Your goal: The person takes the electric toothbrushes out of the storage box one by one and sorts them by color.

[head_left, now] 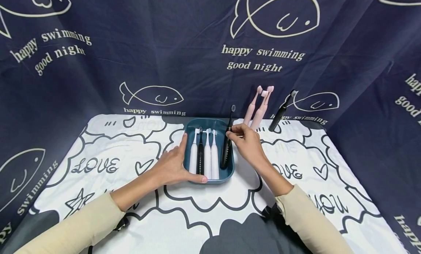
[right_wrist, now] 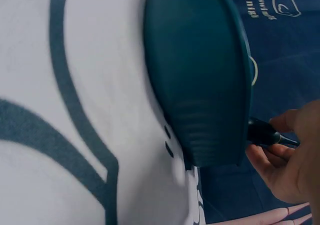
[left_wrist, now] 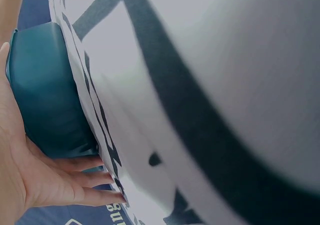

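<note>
A teal tray [head_left: 229, 173] sits mid-table with three white electric toothbrushes [head_left: 208, 155] and a black one [head_left: 200, 159] lying in it. My right hand [head_left: 245, 139] pinches another black toothbrush [head_left: 226, 146] that stands tilted in the tray's right side, head up. My left hand [head_left: 174, 164] lies open against the tray's left wall, thumb along its front edge. The left wrist view shows that palm [left_wrist: 30, 175] flat on the tray's outer wall [left_wrist: 42, 90]. In the right wrist view my fingers [right_wrist: 287, 160] hold the black handle [right_wrist: 265, 133] above the tray's rim [right_wrist: 245, 85].
Two pink toothbrushes [head_left: 256, 107] and one black toothbrush [head_left: 281, 113] lean against the dark blue fish-print curtain [head_left: 197, 45] behind the tray, to the right. The table wears a white cloth [head_left: 213, 206] with dark cloud and heart drawings.
</note>
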`<move>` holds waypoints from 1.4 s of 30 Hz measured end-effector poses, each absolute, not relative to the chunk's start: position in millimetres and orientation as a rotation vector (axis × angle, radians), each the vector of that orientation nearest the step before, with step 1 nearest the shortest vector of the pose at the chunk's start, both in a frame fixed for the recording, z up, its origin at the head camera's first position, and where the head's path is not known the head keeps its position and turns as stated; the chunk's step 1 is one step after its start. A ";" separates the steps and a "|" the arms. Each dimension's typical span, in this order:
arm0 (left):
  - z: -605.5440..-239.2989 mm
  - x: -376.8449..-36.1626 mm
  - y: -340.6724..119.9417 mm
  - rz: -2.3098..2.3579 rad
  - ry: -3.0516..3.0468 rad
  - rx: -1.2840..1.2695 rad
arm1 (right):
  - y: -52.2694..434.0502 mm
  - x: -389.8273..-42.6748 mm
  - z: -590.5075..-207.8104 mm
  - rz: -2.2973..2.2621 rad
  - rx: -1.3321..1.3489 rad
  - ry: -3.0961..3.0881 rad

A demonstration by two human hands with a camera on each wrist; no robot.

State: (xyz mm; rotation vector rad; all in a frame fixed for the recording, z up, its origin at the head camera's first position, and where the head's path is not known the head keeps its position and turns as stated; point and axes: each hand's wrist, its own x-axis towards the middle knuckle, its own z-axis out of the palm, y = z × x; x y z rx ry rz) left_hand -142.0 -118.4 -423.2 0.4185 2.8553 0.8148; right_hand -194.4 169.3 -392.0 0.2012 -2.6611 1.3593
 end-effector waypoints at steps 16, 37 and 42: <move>-422.7 -142.7 -118.0 0.814 2.863 0.438 | 178.7 -195.3 -384.4 1.759 0.166 -2.555; -424.6 -141.8 -118.3 0.785 2.870 0.434 | 189.7 -190.3 -364.2 1.761 0.190 -2.401; -424.7 -142.0 -118.1 0.782 2.870 0.429 | 191.7 -191.8 -358.9 1.817 0.199 -2.337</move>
